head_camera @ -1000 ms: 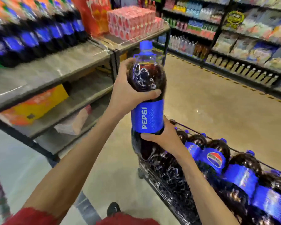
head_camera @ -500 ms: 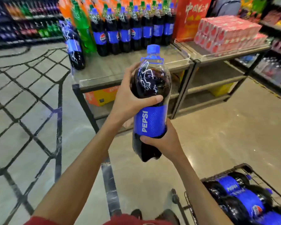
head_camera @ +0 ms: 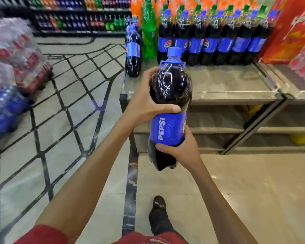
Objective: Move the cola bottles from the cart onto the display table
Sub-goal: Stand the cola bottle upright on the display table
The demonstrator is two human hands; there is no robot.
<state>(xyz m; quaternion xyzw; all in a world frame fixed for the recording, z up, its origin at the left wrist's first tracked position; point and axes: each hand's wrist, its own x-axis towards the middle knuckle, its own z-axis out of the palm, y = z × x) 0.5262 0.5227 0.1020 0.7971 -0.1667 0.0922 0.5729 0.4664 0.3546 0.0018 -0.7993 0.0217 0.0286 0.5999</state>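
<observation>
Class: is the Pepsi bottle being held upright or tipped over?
Upright, leaning slightly: Pepsi bottle has its blue cap on top, left hand gripping its shoulder, right hand lower down.

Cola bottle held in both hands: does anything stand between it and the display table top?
Nothing visible does. The left hand and right hand hold the cola bottle upright before the near edge of the display table. Bare top lies right behind it; the back row of bottles and a lone bottle at the left corner stand aside.
</observation>
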